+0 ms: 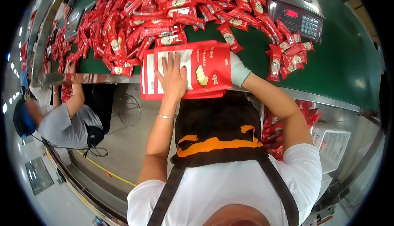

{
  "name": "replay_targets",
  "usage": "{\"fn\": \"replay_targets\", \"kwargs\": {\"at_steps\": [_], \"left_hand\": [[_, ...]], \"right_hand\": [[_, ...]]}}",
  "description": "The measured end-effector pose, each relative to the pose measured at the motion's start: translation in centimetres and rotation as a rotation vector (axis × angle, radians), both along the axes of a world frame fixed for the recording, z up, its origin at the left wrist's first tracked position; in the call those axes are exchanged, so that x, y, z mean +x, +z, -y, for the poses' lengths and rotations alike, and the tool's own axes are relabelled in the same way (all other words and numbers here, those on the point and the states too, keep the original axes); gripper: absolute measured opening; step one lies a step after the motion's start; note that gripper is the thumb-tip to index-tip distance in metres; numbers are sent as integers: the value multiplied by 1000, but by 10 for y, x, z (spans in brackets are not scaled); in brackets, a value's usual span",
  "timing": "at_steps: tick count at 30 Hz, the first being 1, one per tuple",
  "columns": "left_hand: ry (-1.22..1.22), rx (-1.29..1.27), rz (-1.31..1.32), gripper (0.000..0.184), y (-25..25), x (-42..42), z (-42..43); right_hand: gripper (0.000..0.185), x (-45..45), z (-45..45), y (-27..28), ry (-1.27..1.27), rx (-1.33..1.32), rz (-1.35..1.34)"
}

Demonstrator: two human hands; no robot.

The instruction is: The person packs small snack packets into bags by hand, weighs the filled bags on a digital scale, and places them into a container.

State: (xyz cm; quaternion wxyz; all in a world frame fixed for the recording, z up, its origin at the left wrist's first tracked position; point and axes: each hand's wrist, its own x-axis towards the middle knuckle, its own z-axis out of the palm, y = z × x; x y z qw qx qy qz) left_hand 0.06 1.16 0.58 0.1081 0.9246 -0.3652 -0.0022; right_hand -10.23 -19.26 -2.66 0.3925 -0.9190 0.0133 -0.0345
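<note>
Left hand [174,80]: bare, palm down, fingers spread open and pointing away from the body, laid flat on the top pouch.
Left arm: reaching nearly straight forward, with a bracelet [166,116] at the wrist.
Right hand [238,71]: in a pale glove, at the pouches' right end; its fingers are hidden, so I cannot tell whether they grip.
Right arm: elbow bent outward, forearm angled inward.
Red pouches [214,71]: layered at the near edge of the green surface [338,70], partly overhanging it.
Small red packets [158,22]: heaped beyond the pouches.
</note>
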Motion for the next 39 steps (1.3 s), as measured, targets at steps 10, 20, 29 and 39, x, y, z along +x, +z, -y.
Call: {"fn": "replay_targets", "kwargs": {"at_steps": [10, 20, 29, 39], "left_hand": [[-114, -264, -119, 61, -6, 9, -9], [-52, -10, -60, 67, 8, -3, -8], [239, -421, -92, 64, -6, -4, -13], [95, -497, -41, 60, -18, 1, -13]], "right_hand": [[34, 42, 16, -29, 447, 14, 48], [33, 30, -18, -37, 234, -31, 128], [31, 13, -11, -12, 193, -37, 98], [30, 45, 0, -24, 405, -16, 106]]}}
